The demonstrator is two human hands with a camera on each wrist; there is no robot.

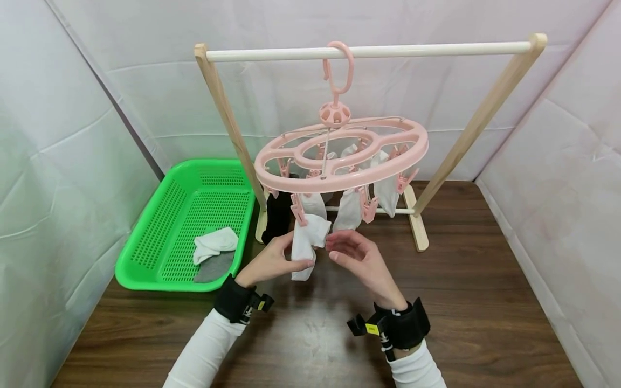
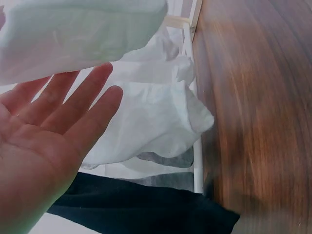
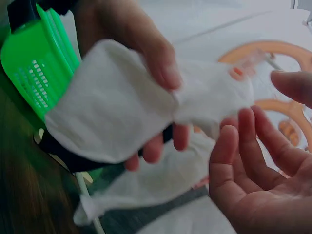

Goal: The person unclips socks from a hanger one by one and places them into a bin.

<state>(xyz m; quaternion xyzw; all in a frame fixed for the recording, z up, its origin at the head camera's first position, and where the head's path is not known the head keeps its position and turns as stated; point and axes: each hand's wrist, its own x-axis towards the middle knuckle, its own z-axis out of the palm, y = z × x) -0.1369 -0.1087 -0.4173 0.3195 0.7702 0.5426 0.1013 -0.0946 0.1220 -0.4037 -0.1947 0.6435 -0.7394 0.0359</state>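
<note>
A white sock (image 1: 302, 248) hangs from a pink clothespin (image 1: 298, 210) at the front of a pink oval drying hanger (image 1: 421, 151). My left hand (image 1: 276, 261) holds the sock between thumb and fingers, the thumb on its near face in the right wrist view. On the right, my right hand (image 1: 361, 264) has its fingertips at the sock's edge, its thumb standing apart from the cloth. Behind the held sock hang a black sock (image 1: 277, 215), several other white socks (image 2: 146, 122) and grey cloth (image 2: 170, 159).
The hanger hooks over the white bar (image 1: 436, 50) of a wooden-legged rack. Left of it, a green basket (image 1: 138, 253) contains a white sock (image 1: 215, 242) and a grey sock (image 1: 213, 268). Another pink clothespin (image 1: 368, 207) dangles above my right hand. Brown tabletop (image 1: 485, 302) lies beneath.
</note>
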